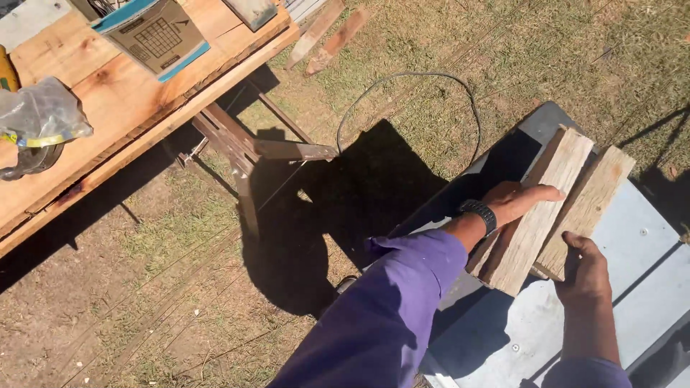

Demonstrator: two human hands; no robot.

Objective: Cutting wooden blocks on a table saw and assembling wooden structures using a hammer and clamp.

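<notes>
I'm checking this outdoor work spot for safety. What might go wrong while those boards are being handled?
1. The two rough boards lie loosely on the grey metal surface, so they might slide as the left hand and right hand shift them.
2. Bare hands on weathered wood could pick up splinters.
3. A cable loops across the grass near the workbench, a possible trip hazard.

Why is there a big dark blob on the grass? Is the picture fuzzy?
Head view: strong sun makes a hard black shadow on the grass beside the wooden table. The planks under the left hand and right hand look sharp, not blurry, and the grey sheet is bright.
</notes>
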